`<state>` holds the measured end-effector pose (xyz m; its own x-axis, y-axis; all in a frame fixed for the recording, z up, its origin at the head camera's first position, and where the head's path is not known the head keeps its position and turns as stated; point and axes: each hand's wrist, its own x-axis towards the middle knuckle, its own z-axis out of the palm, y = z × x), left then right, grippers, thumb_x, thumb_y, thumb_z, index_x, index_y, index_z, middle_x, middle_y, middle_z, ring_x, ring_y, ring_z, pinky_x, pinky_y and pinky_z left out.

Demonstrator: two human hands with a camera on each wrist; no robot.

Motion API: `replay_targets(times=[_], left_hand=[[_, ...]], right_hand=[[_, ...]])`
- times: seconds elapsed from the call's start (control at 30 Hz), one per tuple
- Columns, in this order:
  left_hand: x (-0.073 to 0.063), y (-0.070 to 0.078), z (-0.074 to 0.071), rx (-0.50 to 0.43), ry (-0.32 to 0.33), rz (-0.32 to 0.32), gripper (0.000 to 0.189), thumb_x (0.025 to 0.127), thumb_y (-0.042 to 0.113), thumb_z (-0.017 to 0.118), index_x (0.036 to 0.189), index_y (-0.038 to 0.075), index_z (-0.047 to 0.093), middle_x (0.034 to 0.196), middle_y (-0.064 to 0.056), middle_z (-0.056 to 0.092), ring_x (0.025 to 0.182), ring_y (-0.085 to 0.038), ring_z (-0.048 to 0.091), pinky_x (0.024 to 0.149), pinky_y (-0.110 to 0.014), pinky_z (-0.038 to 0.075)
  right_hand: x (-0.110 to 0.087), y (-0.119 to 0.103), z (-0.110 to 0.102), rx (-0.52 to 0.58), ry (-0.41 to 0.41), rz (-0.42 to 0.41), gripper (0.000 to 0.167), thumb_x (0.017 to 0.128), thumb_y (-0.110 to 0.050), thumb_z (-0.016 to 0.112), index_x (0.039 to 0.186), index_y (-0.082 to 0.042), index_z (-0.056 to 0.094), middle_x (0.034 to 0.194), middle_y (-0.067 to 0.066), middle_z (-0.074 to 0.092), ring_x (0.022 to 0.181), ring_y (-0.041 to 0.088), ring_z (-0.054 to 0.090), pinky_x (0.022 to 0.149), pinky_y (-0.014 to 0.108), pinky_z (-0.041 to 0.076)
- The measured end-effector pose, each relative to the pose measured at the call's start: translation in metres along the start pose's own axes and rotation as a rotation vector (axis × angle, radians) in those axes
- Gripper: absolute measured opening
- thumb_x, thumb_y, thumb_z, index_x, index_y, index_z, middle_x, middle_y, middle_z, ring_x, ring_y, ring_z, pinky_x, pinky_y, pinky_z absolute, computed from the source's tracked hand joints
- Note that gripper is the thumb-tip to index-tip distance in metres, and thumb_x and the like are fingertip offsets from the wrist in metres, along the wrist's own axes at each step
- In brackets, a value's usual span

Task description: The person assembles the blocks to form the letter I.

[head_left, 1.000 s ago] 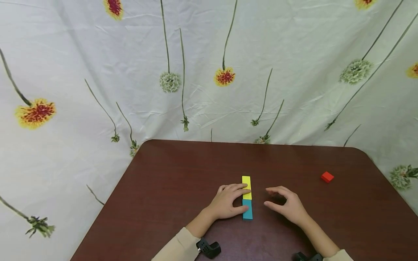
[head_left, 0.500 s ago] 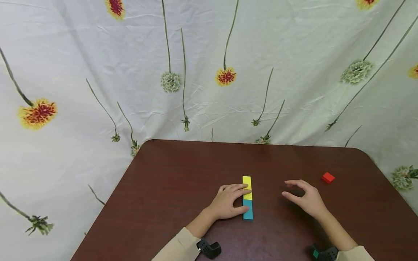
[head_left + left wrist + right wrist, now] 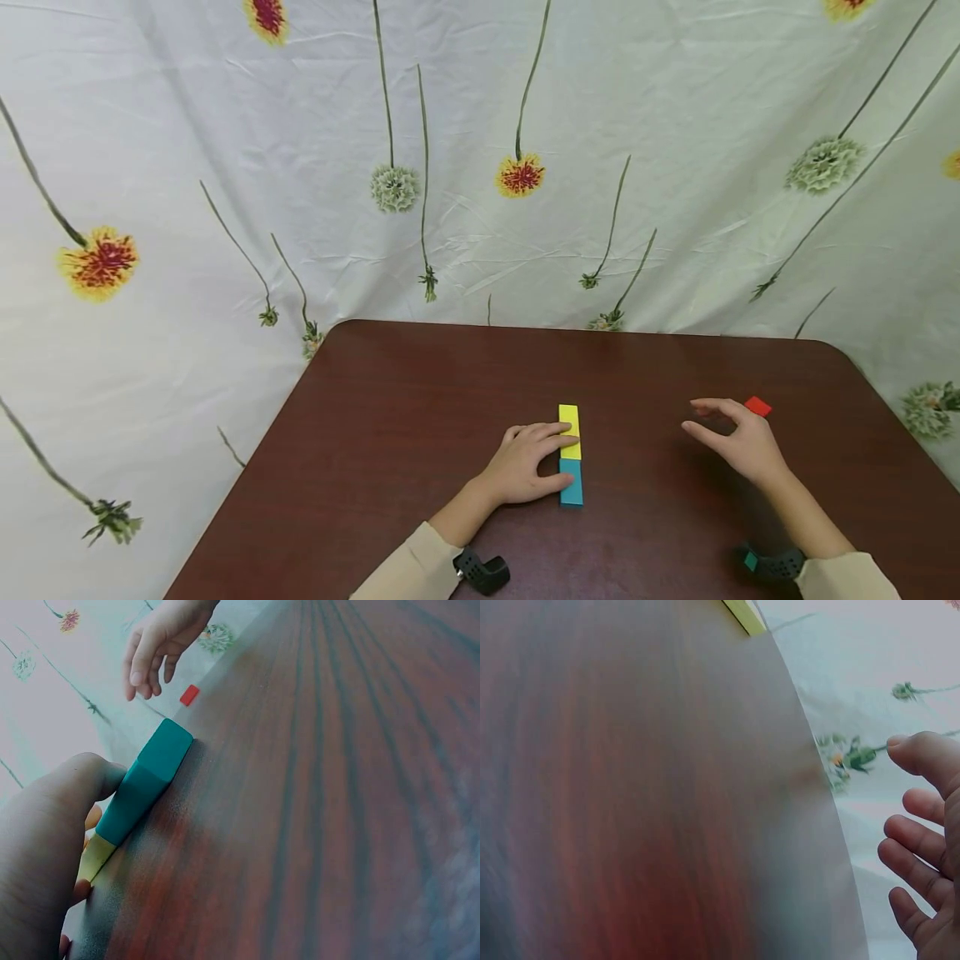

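Observation:
A yellow block (image 3: 569, 414) and a blue block (image 3: 572, 493) lie end to end in a line on the table. My left hand (image 3: 521, 467) rests over them from the left, its fingers across the yellow block and its thumb on the blue one. In the left wrist view the thumb touches the side of the blue block (image 3: 146, 780). To the right, my right hand (image 3: 742, 442) is above the table, thumb and fingers apart with nothing between them. Just behind it a small red block (image 3: 757, 406) shows, partly hidden by the hand in the head view.
The dark brown table (image 3: 420, 375) has rounded far corners. Behind it hangs a white cloth (image 3: 322, 125) with a flower print. A black band with a small camera (image 3: 482, 572) sits on each wrist.
My right hand has moved away from the blocks, to the right and slightly farther back, and now partly covers the red block. My left hand and both blocks under it have stayed put.

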<state>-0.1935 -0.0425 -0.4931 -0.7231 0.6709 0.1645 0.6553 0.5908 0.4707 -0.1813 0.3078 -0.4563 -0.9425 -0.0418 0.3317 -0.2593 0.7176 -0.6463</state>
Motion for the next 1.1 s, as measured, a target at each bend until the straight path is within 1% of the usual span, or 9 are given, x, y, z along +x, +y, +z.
replay_targets(times=[0.23,0.3,0.47,0.57,0.63,0.7,0.8,0.87,1.1], left_hand=[[0.000,0.000,0.000,-0.011,-0.004,0.005,0.053,0.095,0.045,0.056,0.144,0.025,0.051,0.153,0.003,0.038,0.139,-0.020,0.036,0.106,-0.052,0.027],[0.000,0.000,0.000,-0.011,-0.003,0.005,0.053,0.095,0.045,0.056,0.144,0.025,0.051,0.153,0.003,0.038,0.139,-0.020,0.036,0.106,-0.052,0.027],[0.000,-0.001,0.000,-0.008,-0.005,0.002,0.053,0.095,0.046,0.055,0.144,0.026,0.050,0.153,0.003,0.037,0.139,-0.020,0.036,0.106,-0.052,0.027],[0.000,-0.001,-0.001,-0.009,-0.005,0.003,0.053,0.095,0.046,0.055,0.144,0.026,0.050,0.153,0.003,0.037,0.139,-0.020,0.036,0.106,-0.052,0.027],[0.001,-0.001,-0.001,-0.008,-0.004,0.004,0.053,0.095,0.046,0.055,0.144,0.026,0.050,0.153,0.003,0.037,0.139,-0.019,0.036,0.106,-0.052,0.027],[0.001,-0.001,-0.001,-0.008,-0.004,0.005,0.053,0.095,0.046,0.055,0.144,0.026,0.050,0.153,0.003,0.037,0.138,-0.019,0.036,0.106,-0.052,0.028],[0.001,-0.001,0.000,-0.009,-0.005,0.002,0.053,0.095,0.046,0.055,0.144,0.026,0.050,0.153,0.004,0.037,0.139,-0.019,0.035,0.106,-0.051,0.028],[0.001,-0.001,0.000,-0.008,-0.007,0.000,0.053,0.095,0.046,0.055,0.144,0.026,0.050,0.153,0.004,0.037,0.139,-0.019,0.035,0.106,-0.051,0.027],[0.001,-0.001,0.001,-0.008,-0.003,-0.001,0.053,0.095,0.046,0.055,0.144,0.026,0.050,0.154,0.004,0.037,0.139,-0.019,0.035,0.106,-0.051,0.027]], right_hand=[[0.005,0.009,-0.016,-0.040,-0.009,0.039,0.038,0.088,-0.027,0.074,0.118,-0.004,0.068,0.105,0.011,0.065,0.090,0.006,0.055,0.069,0.024,0.044],[0.006,0.011,-0.020,-0.051,-0.013,0.049,0.039,0.089,-0.028,0.073,0.119,-0.003,0.067,0.106,0.012,0.065,0.093,0.012,0.055,0.069,0.024,0.044],[0.010,0.016,-0.028,-0.056,-0.029,0.085,0.042,0.091,-0.028,0.071,0.121,0.001,0.065,0.109,0.018,0.065,0.099,0.037,0.058,0.070,0.026,0.044],[0.011,0.020,-0.032,-0.055,-0.034,0.110,0.044,0.091,-0.029,0.071,0.122,0.002,0.064,0.109,0.021,0.064,0.101,0.043,0.058,0.069,0.025,0.045],[0.012,0.022,-0.035,-0.059,-0.031,0.122,0.045,0.091,-0.030,0.071,0.122,0.002,0.064,0.109,0.021,0.064,0.097,0.038,0.061,0.066,0.023,0.046],[0.013,0.025,-0.038,-0.064,-0.024,0.131,0.045,0.091,-0.031,0.071,0.121,0.002,0.064,0.108,0.020,0.065,0.091,0.022,0.063,0.063,0.021,0.046],[0.014,0.029,-0.042,-0.072,-0.013,0.143,0.045,0.091,-0.032,0.070,0.121,0.002,0.065,0.107,0.019,0.065,0.082,-0.005,0.053,0.061,0.021,0.046],[0.014,0.032,-0.044,-0.074,-0.011,0.154,0.046,0.091,-0.033,0.070,0.121,0.002,0.064,0.106,0.019,0.065,0.078,-0.016,0.045,0.061,0.020,0.046],[0.014,0.042,-0.053,-0.072,-0.002,0.196,0.048,0.091,-0.034,0.070,0.119,0.004,0.064,0.104,0.015,0.067,0.076,-0.022,0.041,0.061,0.016,0.043]])
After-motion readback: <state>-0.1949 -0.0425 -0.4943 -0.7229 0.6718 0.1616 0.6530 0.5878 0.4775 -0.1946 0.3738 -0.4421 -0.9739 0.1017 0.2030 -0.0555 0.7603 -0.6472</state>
